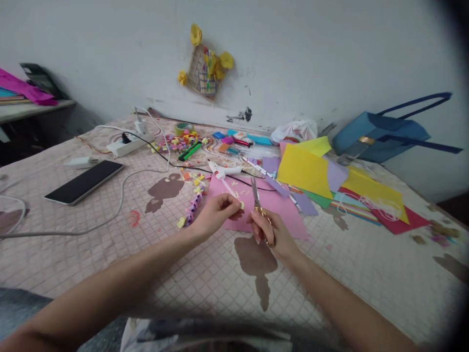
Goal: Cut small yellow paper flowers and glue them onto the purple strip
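My left hand (221, 213) pinches a small pale yellow paper piece (241, 206) between thumb and fingertips. Closed round the gold handles of a pair of scissors (255, 195) is my right hand (269, 229); the blades point away from me and look nearly together. Both hands are over a pink paper sheet (293, 217) with small pale scraps on it. A white glue gun (224, 170) lies just beyond, its glue stick pointing toward my left hand. Left of that hand rests a purple and pink decorated strip (193, 209) with yellow bits at its end.
A phone (86, 182), a power strip (130, 143) and loose cables lie left. Behind are a green cutter (189, 151), tape (183, 128) and many paper cut-outs (176, 143). Coloured sheets (304, 168), white string (381, 206) and a blue bag (377, 134) are right.
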